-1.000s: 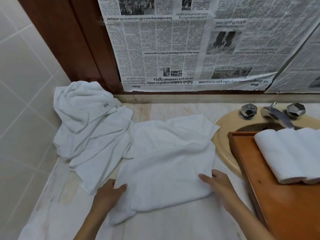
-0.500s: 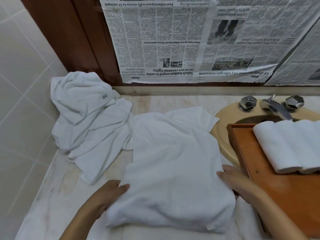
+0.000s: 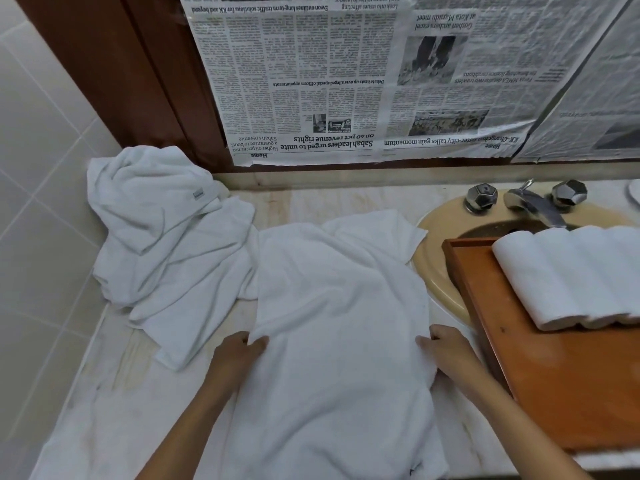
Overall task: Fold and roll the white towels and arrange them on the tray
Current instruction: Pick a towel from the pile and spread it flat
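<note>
A white towel (image 3: pixel 341 327) lies spread lengthwise on the marble counter in front of me, its near end hanging over the front edge. My left hand (image 3: pixel 235 356) pinches its left edge and my right hand (image 3: pixel 446 351) pinches its right edge, both about midway along. A heap of crumpled white towels (image 3: pixel 162 244) sits at the back left against the tiled wall. On the right, a wooden tray (image 3: pixel 568 386) rests across the basin and carries several rolled white towels (image 3: pixel 571 275) side by side.
A beige basin (image 3: pixel 440 237) with a chrome tap (image 3: pixel 533 206) and two knobs lies behind the tray. Newspaper (image 3: pixel 381 81) covers the wall behind the counter. A tiled wall closes off the left side. Bare counter (image 3: pixel 114 410) shows at the near left.
The towel has been drawn toward me and stretched out lengthwise, its near end now over the counter's edge. Both hands shifted along its side edges.
</note>
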### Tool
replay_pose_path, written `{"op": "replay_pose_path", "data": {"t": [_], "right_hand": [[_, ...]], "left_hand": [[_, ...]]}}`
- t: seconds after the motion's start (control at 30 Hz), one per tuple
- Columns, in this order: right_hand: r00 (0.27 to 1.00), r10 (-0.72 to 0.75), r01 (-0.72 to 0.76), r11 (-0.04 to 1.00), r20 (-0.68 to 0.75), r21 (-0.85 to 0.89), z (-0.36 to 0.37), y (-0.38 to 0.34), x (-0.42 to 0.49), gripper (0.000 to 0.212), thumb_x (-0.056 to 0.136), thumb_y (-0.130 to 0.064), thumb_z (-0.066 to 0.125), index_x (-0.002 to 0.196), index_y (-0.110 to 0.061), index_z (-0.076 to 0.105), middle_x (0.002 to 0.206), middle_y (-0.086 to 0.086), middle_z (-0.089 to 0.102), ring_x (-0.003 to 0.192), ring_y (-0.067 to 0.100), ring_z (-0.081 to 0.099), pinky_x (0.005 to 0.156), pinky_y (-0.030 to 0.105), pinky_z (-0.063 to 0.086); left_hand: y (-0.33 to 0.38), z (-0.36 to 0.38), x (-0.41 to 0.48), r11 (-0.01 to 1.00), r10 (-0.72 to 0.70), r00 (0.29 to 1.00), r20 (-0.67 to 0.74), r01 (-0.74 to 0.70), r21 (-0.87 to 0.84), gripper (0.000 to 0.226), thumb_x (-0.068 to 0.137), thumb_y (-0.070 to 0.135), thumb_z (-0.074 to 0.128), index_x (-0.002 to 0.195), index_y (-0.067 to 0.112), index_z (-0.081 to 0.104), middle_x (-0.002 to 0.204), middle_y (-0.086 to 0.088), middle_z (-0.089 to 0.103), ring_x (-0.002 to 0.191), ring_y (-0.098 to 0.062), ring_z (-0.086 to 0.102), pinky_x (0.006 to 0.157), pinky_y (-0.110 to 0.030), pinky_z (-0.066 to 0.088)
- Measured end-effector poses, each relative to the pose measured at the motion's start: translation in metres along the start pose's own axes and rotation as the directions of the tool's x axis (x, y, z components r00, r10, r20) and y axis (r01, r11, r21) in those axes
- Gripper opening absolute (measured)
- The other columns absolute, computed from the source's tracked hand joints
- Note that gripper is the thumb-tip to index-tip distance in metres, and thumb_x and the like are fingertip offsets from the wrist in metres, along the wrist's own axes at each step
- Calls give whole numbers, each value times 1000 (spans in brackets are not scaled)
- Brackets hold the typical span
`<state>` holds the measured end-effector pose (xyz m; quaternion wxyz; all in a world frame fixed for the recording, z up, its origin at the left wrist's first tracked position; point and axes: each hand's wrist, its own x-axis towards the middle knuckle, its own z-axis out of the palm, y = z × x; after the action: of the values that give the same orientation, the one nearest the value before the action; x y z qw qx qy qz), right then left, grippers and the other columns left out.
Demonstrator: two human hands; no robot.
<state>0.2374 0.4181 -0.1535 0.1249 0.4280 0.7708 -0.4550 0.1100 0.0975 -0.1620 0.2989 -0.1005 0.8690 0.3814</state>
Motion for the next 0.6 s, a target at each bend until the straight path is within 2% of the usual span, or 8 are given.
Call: {"op": "replay_pose_path", "data": {"t": [0.07, 0.1, 0.2, 0.3, 0.37, 0.4, 0.5, 0.6], "right_hand": [[999, 4, -11, 973, 33, 228, -8, -1, -10, 26, 96, -7, 54, 71, -9, 50, 69, 5, 57, 60, 18, 53, 55, 26, 36], [1000, 0, -7, 962, 23, 272, -14, 2, -13, 26, 97, -5, 53, 71, -9, 50, 67, 5, 56, 57, 17, 51, 54, 26, 35], [996, 12, -25, 989, 86, 149, -25, 20, -11, 21, 97, -5, 54, 77, 1, 53, 70, 10, 55, 62, 21, 51, 61, 28, 35], [985, 81, -66, 993, 151, -100, -22, 32, -9, 26, 93, -8, 57, 70, -9, 45, 68, 6, 51, 60, 20, 48, 55, 26, 33], [989, 93, -82, 992, 117, -100, -14, 33, -6, 29, 91, -12, 60, 69, -12, 42, 66, 4, 49, 57, 18, 47, 51, 25, 32], [988, 97, -90, 994, 121, -58, -11, 31, -4, 26, 91, -16, 63, 71, -9, 48, 69, 4, 56, 59, 18, 54, 52, 25, 38], [990, 106, -114, 989, 90, 93, 1, 18, 4, 27, 84, -31, 73, 89, -6, 67, 89, 4, 72, 80, 22, 70, 68, 31, 54], [998, 56, -57, 983, 15, 173, 8, 9, 17, 27, 82, -32, 71, 73, -13, 54, 77, 3, 59, 68, 20, 57, 65, 31, 42]], "left_hand": [[-2, -6, -8, 988, -9, 997, 79, 21, -154, 21, 90, 32, 68, 95, 12, 71, 89, -3, 74, 80, -22, 70, 65, -29, 52], [-6, -10, -13, 983, -10, 994, 110, 30, -178, 20, 89, 29, 70, 90, 9, 72, 84, -4, 75, 78, -25, 71, 66, -30, 52], [-24, -23, -23, 988, -70, 974, 216, 98, -121, 26, 87, 23, 72, 68, 8, 63, 59, -1, 62, 55, -18, 54, 55, -24, 36], [-35, -26, -22, 989, -144, 959, 245, 145, 16, 41, 85, 21, 74, 57, 15, 45, 49, 2, 46, 45, -13, 38, 48, -22, 27], [-32, -23, -18, 991, -129, 971, 199, 120, 55, 41, 82, 28, 76, 57, 16, 47, 50, 3, 52, 48, -13, 47, 51, -23, 34], [-28, -20, -15, 994, -104, 980, 169, 98, 44, 39, 81, 32, 76, 58, 15, 50, 53, 4, 57, 51, -13, 52, 54, -23, 38], [-12, -9, -4, 999, -30, 998, 54, 28, 30, 30, 83, 42, 73, 73, 14, 64, 73, 2, 69, 67, -15, 63, 57, -25, 43], [6, 0, 6, 1000, 29, 999, -36, -29, -11, 24, 88, 41, 67, 91, 18, 68, 88, 4, 70, 78, -13, 65, 58, -25, 45]]}}
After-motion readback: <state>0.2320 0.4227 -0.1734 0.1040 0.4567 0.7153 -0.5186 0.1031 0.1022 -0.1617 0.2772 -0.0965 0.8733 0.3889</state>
